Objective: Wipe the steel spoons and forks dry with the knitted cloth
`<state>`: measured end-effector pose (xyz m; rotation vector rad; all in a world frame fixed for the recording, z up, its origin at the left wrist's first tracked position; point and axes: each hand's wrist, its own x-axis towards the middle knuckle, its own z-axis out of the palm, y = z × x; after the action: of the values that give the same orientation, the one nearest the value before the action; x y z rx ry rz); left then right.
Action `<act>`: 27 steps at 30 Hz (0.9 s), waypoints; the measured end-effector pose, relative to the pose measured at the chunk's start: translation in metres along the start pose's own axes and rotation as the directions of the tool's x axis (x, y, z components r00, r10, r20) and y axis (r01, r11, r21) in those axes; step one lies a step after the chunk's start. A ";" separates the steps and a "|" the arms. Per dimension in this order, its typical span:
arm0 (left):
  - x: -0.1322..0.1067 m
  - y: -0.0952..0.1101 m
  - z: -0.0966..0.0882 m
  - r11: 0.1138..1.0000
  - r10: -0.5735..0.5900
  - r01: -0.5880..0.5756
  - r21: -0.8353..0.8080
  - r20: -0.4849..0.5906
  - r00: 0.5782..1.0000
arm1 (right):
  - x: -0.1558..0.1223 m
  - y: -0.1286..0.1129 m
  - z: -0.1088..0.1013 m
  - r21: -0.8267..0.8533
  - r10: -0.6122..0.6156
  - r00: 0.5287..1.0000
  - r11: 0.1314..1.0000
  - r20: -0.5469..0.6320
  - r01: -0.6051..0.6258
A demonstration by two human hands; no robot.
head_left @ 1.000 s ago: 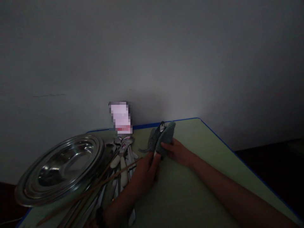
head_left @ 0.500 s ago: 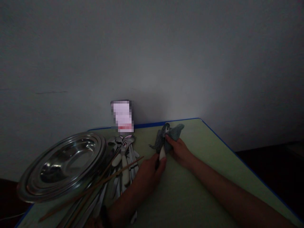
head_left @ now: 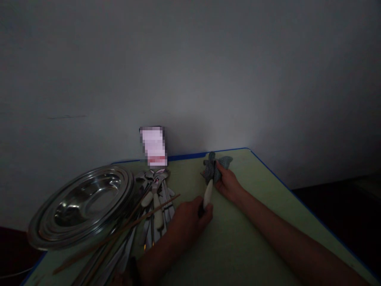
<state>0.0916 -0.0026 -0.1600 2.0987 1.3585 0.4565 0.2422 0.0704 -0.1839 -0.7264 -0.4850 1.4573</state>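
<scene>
My left hand (head_left: 193,216) is closed around the lower end of a white-handled fork (head_left: 208,192), which points up and away from me. A crumpled grey-green cloth (head_left: 212,169) wraps its head, so the tines are hidden now. My right hand (head_left: 229,182) is closed on that cloth, thumb on top, pressing it around the fork's upper part. Left of my left hand lies a loose pile of cutlery (head_left: 157,214), with metal spoons and white-handled pieces among it. A long wooden chopstick (head_left: 131,226) lies slantwise over the pile.
Stacked shiny metal dishes (head_left: 80,206) stand at the left of the pale green table (head_left: 247,238), which has a blue edge. A lit phone (head_left: 154,147), its screen blurred, leans against the grey wall (head_left: 208,79) behind the cutlery.
My left hand has moved a little right and toward me with the fork, showing more of its handle. The cloth now covers the tines, which showed before. My right hand has shifted slightly right.
</scene>
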 end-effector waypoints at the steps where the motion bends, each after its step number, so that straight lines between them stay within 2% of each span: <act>1: 0.000 0.000 0.000 1.000 0.005 -0.005 0.000 0.002 1.000 | 0.000 -0.001 0.000 -0.003 -0.001 1.000 1.000 0.001 0.001; 8: 0.001 -0.006 -0.002 0.997 0.024 -0.023 -0.071 0.015 1.000 | -0.003 -0.003 0.002 -0.029 -0.006 1.000 1.000 0.028 0.007; 18: 0.001 -0.005 -0.001 0.962 -0.041 0.043 -0.271 0.011 0.999 | -0.026 0.010 0.016 -0.155 0.050 0.996 0.987 0.072 -0.038; 21: 0.003 -0.008 0.001 0.955 -0.082 0.072 -0.287 -0.023 0.996 | -0.028 0.016 0.016 -0.189 0.057 0.995 0.981 0.081 -0.041; 27: 0.005 -0.009 0.003 0.936 -0.083 0.048 -0.348 -0.087 0.993 | -0.034 0.026 0.013 -0.248 0.074 0.988 0.968 0.136 -0.039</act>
<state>0.0891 0.0043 -0.1681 1.7581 1.2928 0.7256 0.2121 0.0379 -0.1890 -0.8382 -0.7718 1.5263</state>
